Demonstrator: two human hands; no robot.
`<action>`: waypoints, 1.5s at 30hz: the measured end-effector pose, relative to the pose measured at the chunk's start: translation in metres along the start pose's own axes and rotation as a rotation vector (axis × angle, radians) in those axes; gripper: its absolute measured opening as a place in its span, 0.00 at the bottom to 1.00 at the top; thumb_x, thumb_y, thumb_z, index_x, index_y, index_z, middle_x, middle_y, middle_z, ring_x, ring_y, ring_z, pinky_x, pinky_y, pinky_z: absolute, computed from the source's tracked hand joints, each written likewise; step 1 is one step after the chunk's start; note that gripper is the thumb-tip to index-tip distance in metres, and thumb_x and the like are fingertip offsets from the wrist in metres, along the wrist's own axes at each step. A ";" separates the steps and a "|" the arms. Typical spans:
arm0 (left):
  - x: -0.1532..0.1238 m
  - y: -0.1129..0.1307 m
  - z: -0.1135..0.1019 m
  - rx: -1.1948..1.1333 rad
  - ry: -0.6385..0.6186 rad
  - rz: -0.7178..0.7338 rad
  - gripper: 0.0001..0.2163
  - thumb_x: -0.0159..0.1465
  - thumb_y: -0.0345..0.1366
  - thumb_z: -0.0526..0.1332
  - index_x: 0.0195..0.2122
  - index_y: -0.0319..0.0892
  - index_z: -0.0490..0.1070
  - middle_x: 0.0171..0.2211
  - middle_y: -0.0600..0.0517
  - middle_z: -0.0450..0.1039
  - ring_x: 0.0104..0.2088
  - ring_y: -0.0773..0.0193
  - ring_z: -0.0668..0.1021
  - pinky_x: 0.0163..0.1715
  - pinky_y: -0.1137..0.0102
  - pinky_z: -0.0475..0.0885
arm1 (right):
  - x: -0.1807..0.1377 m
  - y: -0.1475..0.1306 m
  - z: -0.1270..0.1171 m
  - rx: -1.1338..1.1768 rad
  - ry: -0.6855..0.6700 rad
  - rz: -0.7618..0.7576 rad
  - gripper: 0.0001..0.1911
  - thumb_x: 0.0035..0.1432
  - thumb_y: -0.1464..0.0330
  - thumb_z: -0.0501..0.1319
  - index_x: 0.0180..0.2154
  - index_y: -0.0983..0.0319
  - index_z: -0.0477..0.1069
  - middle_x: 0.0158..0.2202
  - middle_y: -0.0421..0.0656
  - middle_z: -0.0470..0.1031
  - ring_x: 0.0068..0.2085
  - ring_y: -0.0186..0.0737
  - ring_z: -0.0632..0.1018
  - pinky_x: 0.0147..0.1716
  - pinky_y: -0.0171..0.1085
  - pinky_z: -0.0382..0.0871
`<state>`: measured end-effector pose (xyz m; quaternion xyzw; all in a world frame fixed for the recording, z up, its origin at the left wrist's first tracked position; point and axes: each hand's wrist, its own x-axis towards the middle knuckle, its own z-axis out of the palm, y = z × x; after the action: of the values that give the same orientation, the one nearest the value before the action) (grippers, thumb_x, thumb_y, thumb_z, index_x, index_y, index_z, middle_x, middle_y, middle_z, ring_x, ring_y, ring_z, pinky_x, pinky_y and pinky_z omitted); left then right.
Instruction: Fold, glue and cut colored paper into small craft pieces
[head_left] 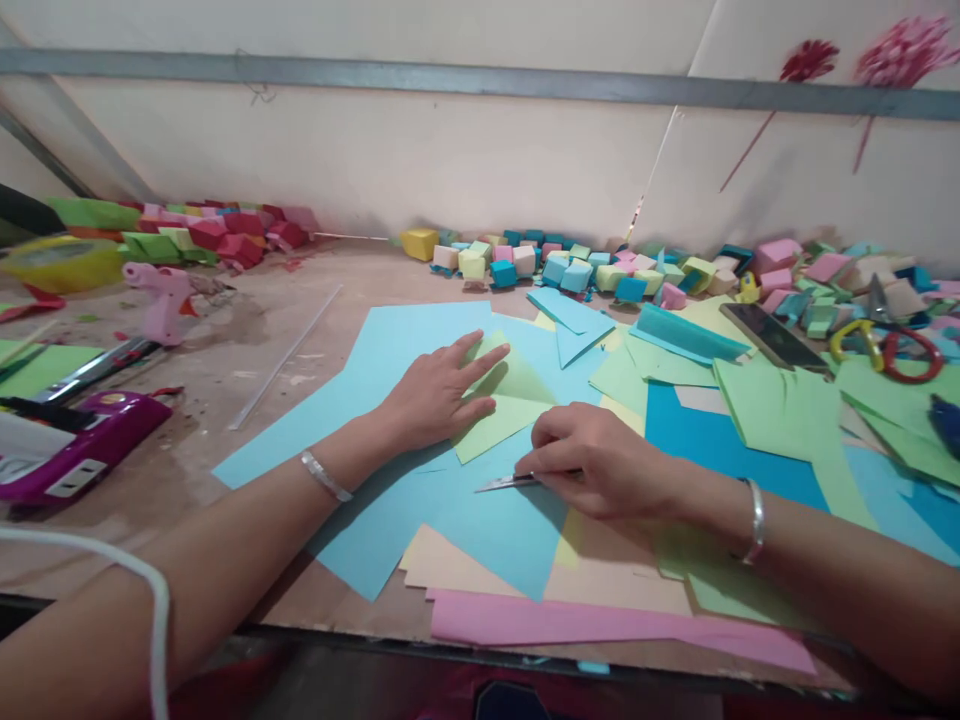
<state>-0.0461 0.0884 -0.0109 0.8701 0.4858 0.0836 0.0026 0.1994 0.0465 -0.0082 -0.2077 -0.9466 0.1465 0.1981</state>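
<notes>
My left hand (439, 390) lies flat with fingers stretched out, pressing down a folded light green paper (501, 408) on top of light blue sheets (390, 440). My right hand (592, 462) is closed around a thin metal blade (504, 484) whose tip points left along the green paper's lower edge. Both wrists wear silver bangles.
Loose coloured sheets cover the wooden table (247, 370). Small paper cubes (570, 268) line the back wall, with more red and green ones (225, 235) at the back left. A pink glue gun (161, 295), a purple device (71, 445), scissors (892, 348) and a phone (772, 335) lie around.
</notes>
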 end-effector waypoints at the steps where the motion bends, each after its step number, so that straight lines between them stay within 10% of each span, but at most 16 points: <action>1: 0.000 0.001 0.001 -0.015 0.023 -0.036 0.31 0.66 0.48 0.55 0.69 0.50 0.48 0.67 0.41 0.51 0.61 0.42 0.64 0.55 0.50 0.63 | 0.000 0.004 0.002 0.000 0.068 0.055 0.13 0.60 0.74 0.56 0.41 0.59 0.78 0.33 0.45 0.73 0.34 0.38 0.72 0.33 0.37 0.65; 8: 0.001 0.000 -0.001 -0.618 0.215 -0.255 0.35 0.57 0.38 0.63 0.66 0.45 0.54 0.45 0.46 0.74 0.42 0.53 0.78 0.42 0.59 0.74 | 0.006 0.026 0.000 0.021 0.410 0.425 0.31 0.55 0.61 0.66 0.58 0.63 0.65 0.52 0.55 0.71 0.51 0.52 0.72 0.48 0.49 0.67; 12: 0.000 0.004 -0.005 -1.001 0.205 -0.183 0.35 0.55 0.42 0.67 0.63 0.43 0.60 0.38 0.49 0.75 0.36 0.58 0.78 0.34 0.65 0.75 | 0.009 0.026 -0.007 0.276 0.385 0.506 0.15 0.54 0.70 0.61 0.46 0.61 0.74 0.40 0.44 0.78 0.40 0.41 0.76 0.41 0.40 0.70; 23: 0.005 -0.005 0.002 -0.749 0.343 -0.369 0.20 0.64 0.48 0.57 0.52 0.44 0.71 0.40 0.49 0.77 0.37 0.59 0.79 0.39 0.64 0.76 | -0.007 0.080 -0.088 0.768 0.903 0.607 0.14 0.43 0.68 0.69 0.36 0.62 0.75 0.33 0.41 0.78 0.32 0.35 0.76 0.33 0.36 0.72; 33: 0.006 -0.008 0.003 -0.546 0.338 -0.256 0.17 0.60 0.44 0.58 0.48 0.46 0.74 0.40 0.49 0.77 0.38 0.58 0.78 0.40 0.64 0.75 | -0.081 0.130 -0.151 0.075 0.205 0.780 0.16 0.48 0.64 0.67 0.41 0.61 0.79 0.34 0.44 0.79 0.35 0.42 0.77 0.32 0.37 0.70; 38: 0.006 -0.011 0.006 -0.549 0.334 -0.234 0.17 0.60 0.44 0.58 0.48 0.45 0.74 0.39 0.48 0.77 0.36 0.58 0.78 0.38 0.64 0.74 | -0.047 0.128 -0.123 -0.344 0.313 0.528 0.13 0.58 0.65 0.60 0.43 0.61 0.78 0.40 0.48 0.78 0.40 0.45 0.77 0.40 0.42 0.70; 45: 0.005 -0.009 0.006 -0.564 0.336 -0.219 0.14 0.60 0.39 0.57 0.45 0.43 0.76 0.40 0.48 0.76 0.36 0.61 0.78 0.37 0.66 0.74 | 0.029 0.105 -0.049 -0.832 -0.096 0.034 0.18 0.61 0.76 0.57 0.52 0.59 0.72 0.59 0.54 0.66 0.56 0.52 0.68 0.46 0.46 0.61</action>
<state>-0.0504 0.0977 -0.0164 0.7518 0.5277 0.3559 0.1720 0.2322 0.1605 0.0063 -0.2785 -0.9297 -0.2358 0.0507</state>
